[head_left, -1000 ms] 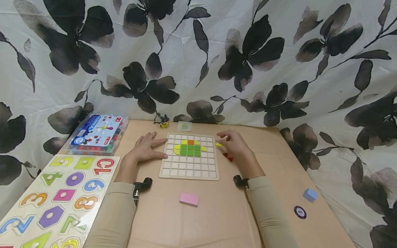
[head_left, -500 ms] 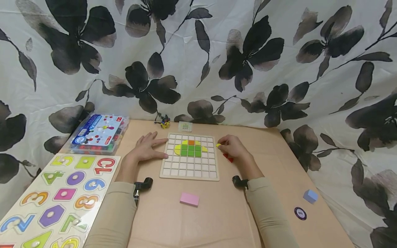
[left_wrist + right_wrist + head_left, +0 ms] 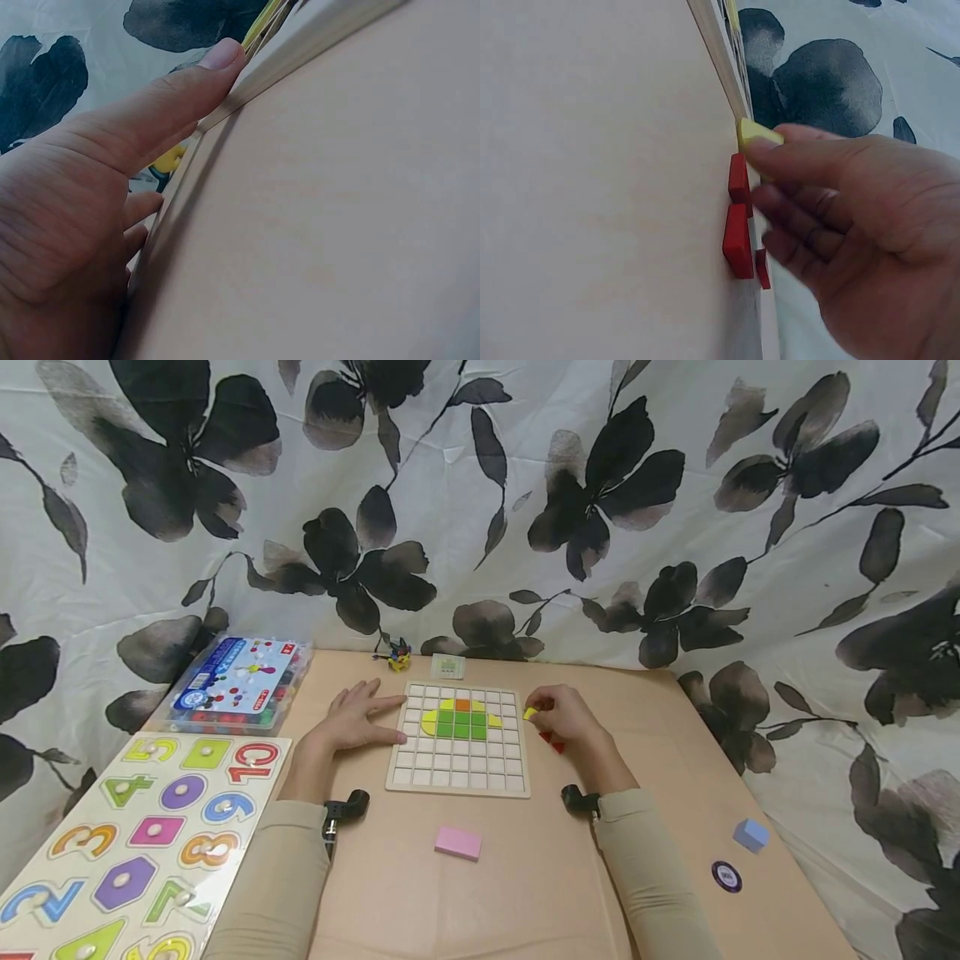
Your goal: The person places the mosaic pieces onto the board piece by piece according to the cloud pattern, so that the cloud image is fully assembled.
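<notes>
A square wooden grid board (image 3: 459, 760) lies mid-table, with green, yellow and orange tiles in several of its upper cells. At its left edge, my left hand (image 3: 351, 720) rests with thumb and forefinger stretched against the frame; the left wrist view shows the thumb (image 3: 180, 94) on the rim. Just right of the board, my right hand (image 3: 566, 717) pinches a yellow tile (image 3: 756, 133) between thumb and forefinger. Below those fingertips, several red tiles (image 3: 737, 240) sit on the table, partly hidden by the hand in the head view.
A pink block (image 3: 457, 842) lies in front of the board. Behind it are a small card (image 3: 447, 667) and a tiny yellow-and-dark toy (image 3: 395, 655). Leftward are a clear plastic box (image 3: 232, 685) and a number puzzle board (image 3: 142, 860); rightward, a blue block (image 3: 751, 834) and a round chip (image 3: 726, 876).
The right hand's fingers have closed on the yellow tile, which lay on the table a second ago and now appears tilted in the pinch. The left hand has stayed put.
</notes>
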### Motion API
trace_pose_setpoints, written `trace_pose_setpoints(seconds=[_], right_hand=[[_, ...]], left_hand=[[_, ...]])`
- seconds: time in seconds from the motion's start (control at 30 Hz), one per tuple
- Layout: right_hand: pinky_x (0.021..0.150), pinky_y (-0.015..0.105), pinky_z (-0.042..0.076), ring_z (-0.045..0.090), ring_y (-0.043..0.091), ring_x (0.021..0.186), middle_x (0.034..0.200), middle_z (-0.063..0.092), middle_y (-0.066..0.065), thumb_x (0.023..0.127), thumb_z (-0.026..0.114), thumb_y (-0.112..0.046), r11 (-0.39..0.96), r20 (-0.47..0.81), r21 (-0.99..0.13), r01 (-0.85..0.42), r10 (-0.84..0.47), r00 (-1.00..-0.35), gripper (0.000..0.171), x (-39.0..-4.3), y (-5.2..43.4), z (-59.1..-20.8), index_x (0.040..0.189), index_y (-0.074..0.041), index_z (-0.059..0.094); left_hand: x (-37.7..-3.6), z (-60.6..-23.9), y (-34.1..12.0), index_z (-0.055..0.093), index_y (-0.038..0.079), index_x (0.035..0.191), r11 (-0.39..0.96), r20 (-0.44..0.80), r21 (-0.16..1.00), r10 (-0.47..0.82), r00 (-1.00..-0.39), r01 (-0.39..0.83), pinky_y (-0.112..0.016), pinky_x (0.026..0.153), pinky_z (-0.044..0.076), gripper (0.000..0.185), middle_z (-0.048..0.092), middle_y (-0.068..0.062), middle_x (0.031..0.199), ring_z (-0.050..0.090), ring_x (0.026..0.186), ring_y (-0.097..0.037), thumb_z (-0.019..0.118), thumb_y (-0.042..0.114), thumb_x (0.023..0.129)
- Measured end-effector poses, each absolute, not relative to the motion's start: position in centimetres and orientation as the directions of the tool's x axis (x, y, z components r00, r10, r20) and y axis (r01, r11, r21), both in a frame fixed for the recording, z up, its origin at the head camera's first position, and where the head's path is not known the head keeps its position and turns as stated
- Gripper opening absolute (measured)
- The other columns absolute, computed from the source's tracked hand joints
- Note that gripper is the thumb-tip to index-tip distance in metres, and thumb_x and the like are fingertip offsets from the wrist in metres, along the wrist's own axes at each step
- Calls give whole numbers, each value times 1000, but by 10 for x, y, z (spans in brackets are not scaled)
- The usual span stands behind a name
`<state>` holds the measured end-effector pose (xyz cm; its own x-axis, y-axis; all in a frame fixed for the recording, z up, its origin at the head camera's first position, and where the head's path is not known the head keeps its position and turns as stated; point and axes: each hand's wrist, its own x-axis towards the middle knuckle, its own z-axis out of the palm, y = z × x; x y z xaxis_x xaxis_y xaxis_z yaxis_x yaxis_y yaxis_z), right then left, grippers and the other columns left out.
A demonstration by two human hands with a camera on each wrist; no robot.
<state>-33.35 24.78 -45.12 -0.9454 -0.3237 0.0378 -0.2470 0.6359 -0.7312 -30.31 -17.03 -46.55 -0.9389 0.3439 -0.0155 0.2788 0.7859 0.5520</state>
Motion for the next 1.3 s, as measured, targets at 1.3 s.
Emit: trace_pose_setpoints(seconds=[1.3], right_hand=[[80,25,56,65,18,89,106,77,4,87,82,-2,604,-29,-698,-384,-559,-829,20,-313,197,-432,106,-9,82]], left_hand=[[-305,-466,-171,53,24,154,785,-16,553,344,-939,279,-66,128,-3,87,15,-27,172,5,159,-51,80,62,81]])
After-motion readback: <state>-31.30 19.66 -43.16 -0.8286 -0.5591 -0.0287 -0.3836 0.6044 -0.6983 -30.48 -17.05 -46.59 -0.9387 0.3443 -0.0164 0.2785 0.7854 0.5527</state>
